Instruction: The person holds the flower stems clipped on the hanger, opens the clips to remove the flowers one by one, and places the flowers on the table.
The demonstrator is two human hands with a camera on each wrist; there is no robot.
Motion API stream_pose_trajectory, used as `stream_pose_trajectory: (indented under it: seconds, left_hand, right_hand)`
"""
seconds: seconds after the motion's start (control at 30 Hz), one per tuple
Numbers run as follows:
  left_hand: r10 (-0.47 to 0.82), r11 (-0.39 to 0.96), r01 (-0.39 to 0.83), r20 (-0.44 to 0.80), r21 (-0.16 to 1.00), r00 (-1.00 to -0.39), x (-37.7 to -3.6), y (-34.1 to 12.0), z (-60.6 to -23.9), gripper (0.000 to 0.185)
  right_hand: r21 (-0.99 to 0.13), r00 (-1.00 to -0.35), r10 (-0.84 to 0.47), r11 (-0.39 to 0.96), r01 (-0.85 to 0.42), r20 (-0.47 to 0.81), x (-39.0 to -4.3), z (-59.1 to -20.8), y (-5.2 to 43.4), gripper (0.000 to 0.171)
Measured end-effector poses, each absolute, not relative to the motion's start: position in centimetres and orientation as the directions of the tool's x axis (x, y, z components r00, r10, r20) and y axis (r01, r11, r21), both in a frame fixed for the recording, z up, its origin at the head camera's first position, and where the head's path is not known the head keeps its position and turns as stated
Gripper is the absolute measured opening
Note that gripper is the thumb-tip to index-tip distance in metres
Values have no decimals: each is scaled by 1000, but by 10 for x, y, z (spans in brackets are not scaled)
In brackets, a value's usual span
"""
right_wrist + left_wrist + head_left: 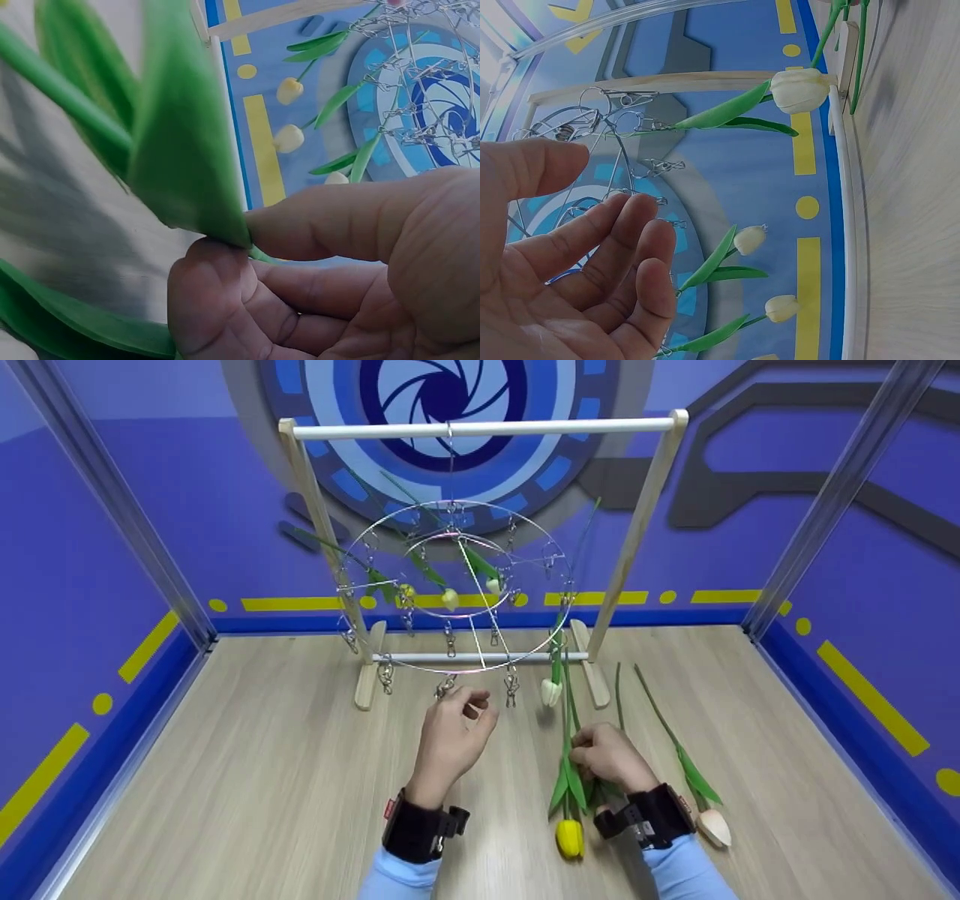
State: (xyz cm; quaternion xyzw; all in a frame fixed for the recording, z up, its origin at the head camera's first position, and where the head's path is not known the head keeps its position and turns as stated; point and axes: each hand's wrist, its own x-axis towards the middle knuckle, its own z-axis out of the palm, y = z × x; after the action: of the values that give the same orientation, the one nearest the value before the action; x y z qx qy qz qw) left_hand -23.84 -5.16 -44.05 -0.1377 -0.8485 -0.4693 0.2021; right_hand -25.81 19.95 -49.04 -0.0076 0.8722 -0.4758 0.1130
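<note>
Yellow tulip (pixel 569 837) lies on the wooden floor (pixel 262 780) in front of the round wire clip hanger (pixel 457 585), just right of its centre, bloom toward the person. Right hand (pixel 609 756) pinches it at the leaf (pixel 187 150), thumb against curled fingers, stem end pointing at the hanger.

Left hand (pixel 454 731) is raised just below the hanger's front rim, near the hanging clips (pixel 448 686); fingers loosely bent, holding nothing, palm toward the wrist camera.

My read on doing this well: grip the stem rather than the leaf, since the leaf looks floppy. Lift it clear of the two tulips (pixel 701 795) lying right of it. Steady one clip with the left hand.

White tulips (pixel 551 690) already hang from the hanger.
</note>
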Motion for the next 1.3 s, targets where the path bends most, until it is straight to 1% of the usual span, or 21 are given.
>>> stream_pose_trajectory:
  seconds: [0.13,0.3,0.83,1.0,1.3]
  left_hand:
    - [46,521,427,475,739,-879,-238,-52,-441,16]
    - [50,518,435,482,736,-875,-239,-51,-442,16]
    - [60,502,429,464,751,-884,-238,-52,-443,17]
    - [63,497,428,461,754,-885,-237,-51,-443,18]
    - [64,503,431,465,749,-883,-238,-50,-443,19]
  right_hand:
    - [-810,-978,-112,581,78,-174,-258,-492,198,23]
    - [-802,-981,-124,596,47,-149,-258,-494,195,25]
    - [-727,-991,-132,683,-70,-29,-262,-499,190,13]
    - [-731,-990,-137,678,-75,-26,-262,-500,190,13]
    - [-735,-990,-127,677,-43,-59,-262,-499,187,22]
